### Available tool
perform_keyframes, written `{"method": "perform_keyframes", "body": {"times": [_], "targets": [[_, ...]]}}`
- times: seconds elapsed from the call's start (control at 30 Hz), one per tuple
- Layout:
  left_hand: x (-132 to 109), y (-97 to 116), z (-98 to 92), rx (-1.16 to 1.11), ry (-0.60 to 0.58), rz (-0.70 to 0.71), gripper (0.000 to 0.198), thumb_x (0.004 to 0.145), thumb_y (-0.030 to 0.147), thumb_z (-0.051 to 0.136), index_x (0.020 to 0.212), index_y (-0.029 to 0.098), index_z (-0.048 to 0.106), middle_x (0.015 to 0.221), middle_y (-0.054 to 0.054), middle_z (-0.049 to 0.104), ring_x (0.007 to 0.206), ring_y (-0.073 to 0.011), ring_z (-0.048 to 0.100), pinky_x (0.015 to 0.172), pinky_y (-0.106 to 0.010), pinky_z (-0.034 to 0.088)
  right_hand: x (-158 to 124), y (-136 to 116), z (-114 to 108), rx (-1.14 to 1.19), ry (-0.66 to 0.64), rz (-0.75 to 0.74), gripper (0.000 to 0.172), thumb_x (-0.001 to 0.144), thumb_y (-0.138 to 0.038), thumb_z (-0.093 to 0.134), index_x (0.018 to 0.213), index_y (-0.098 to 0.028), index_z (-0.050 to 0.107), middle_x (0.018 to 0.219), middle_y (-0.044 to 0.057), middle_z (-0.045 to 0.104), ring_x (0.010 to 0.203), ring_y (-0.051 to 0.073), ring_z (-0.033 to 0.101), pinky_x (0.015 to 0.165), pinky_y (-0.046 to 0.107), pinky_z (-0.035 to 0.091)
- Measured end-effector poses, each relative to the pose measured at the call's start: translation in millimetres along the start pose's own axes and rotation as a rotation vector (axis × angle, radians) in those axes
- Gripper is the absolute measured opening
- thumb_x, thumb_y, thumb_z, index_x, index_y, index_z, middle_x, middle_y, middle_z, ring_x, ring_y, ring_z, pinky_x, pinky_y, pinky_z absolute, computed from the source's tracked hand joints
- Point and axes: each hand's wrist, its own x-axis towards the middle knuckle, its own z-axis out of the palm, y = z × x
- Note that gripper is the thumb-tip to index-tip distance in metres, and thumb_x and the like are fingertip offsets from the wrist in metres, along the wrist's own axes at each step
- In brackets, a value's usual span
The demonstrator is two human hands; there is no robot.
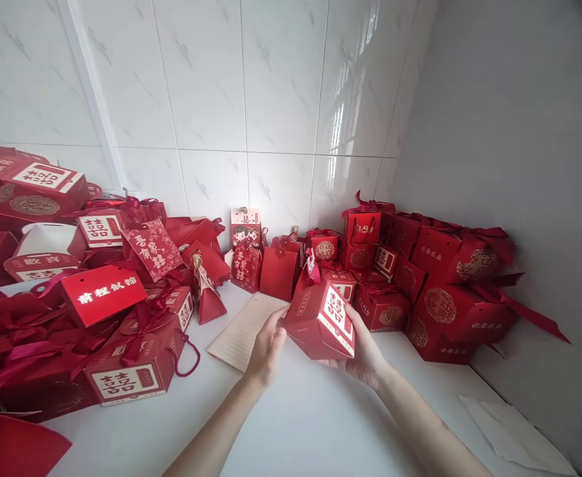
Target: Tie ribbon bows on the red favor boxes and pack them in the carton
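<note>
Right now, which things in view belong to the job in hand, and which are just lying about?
Likely part of the job:
red box, held in the right hand
left hand, at the box's side
red boxes stacked on the right, similar in style

Apparently just lying about:
lined paper, beyond the left hand
crumpled white sheet, lower right

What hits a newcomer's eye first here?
The red box, centre, held between left hand and right hand. Then the heap of boxes at left and the stack at right, by the grey wall. Also the carton with cartoon figures, at the back.
</note>
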Motion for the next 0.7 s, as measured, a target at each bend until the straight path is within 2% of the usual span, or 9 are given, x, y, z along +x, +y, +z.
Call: {"method": "perform_keyframes", "body": {"times": [0.07, 0.17, 0.37, 0.43, 0.53, 0.63, 0.7], "targets": [[-0.7, 0.2, 0.8, -0.019, -0.033, 0.01, 0.052, 0.086, 0.051, 0.035, 0.126, 0.02, 0.045, 0.105, -0.008, 0.06, 0.073, -0.0171, 0.052, 0.077, -0.032, 0.043, -0.4, -0.8, -0.3, 0.057, -0.014, 0.063, 0.048, 0.083, -0.062, 0.042, 0.092, -0.018, 0.059, 0.083, 0.006, 0.067, 0.074, 0.021, 0.064, 0.07, 0.039, 0.053], [-1.0, -2.8, 2.1, -0.051, -0.048, 0.011, 0.048, 0.086, 0.047, 0.039, 0.127, 0.022, 0.043, 0.103, -0.006, 0.06, 0.076, -0.017, 0.054, 0.078, -0.032, 0.043, -0.5, 0.1, 0.6, 0.108, -0.019, 0.114, 0.05, 0.082, -0.063, 0.044, 0.096, -0.017, 0.059, 0.086, 0.007, 0.067, 0.076, 0.021, 0.064, 0.069, 0.038, 0.054], [-2.3, -5.4, 1.8, -0.04, 0.006, 0.002, 0.047, 0.085, 0.039, 0.045, 0.128, 0.02, 0.043, 0.097, -0.007, 0.062, 0.081, -0.0186, 0.057, 0.076, -0.031, 0.045, 0.5, 5.5, 4.5, 0.074, -0.028, 0.101, 0.051, 0.081, -0.062, 0.044, 0.102, -0.017, 0.057, 0.087, 0.007, 0.066, 0.077, 0.022, 0.064, 0.067, 0.04, 0.055], [-1.7, -6.5, 0.2, -0.028, 0.008, -0.01, 0.046, 0.085, 0.04, 0.045, 0.127, 0.021, 0.046, 0.103, -0.008, 0.062, 0.087, -0.0203, 0.057, 0.078, -0.031, 0.045, 1.8, 8.2, 2.4, 0.007, 0.008, -0.024, 0.051, 0.079, -0.063, 0.047, 0.101, -0.018, 0.056, 0.086, 0.007, 0.066, 0.077, 0.023, 0.064, 0.067, 0.04, 0.054], [2.5, -11.8, -1.8, -0.112, 0.053, -0.018, 0.044, 0.085, 0.043, 0.04, 0.118, 0.019, 0.055, 0.112, -0.01, 0.061, 0.096, -0.0234, 0.056, 0.076, -0.032, 0.045, 3.2, 11.4, -3.9, -0.229, 0.062, -0.367, 0.056, 0.072, -0.058, 0.059, 0.111, -0.02, 0.05, 0.101, 0.009, 0.064, 0.092, 0.027, 0.062, 0.08, 0.041, 0.051], [9.3, -17.9, -1.7, -0.273, 0.146, -0.1, 0.043, 0.083, 0.044, 0.038, 0.104, 0.015, 0.063, 0.107, -0.011, 0.063, 0.099, -0.0259, 0.056, 0.076, -0.034, 0.045, 3.0, 12.3, -9.7, -0.662, 0.01, -0.717, 0.08, 0.064, -0.039, 0.072, 0.132, -0.023, 0.031, 0.128, 0.01, 0.047, 0.117, 0.029, 0.047, 0.098, 0.045, 0.039], [13.2, -19.4, -1.0, -0.344, 0.193, -0.198, 0.037, 0.08, 0.04, 0.043, 0.095, 0.014, 0.065, 0.099, -0.01, 0.066, 0.099, -0.026, 0.056, 0.08, -0.035, 0.044, 2.5, 11.9, -12.0, -0.961, -0.024, -0.877, 0.09, 0.062, -0.026, 0.071, 0.137, -0.025, 0.021, 0.137, 0.01, 0.034, 0.126, 0.029, 0.035, 0.105, 0.047, 0.031]]}}
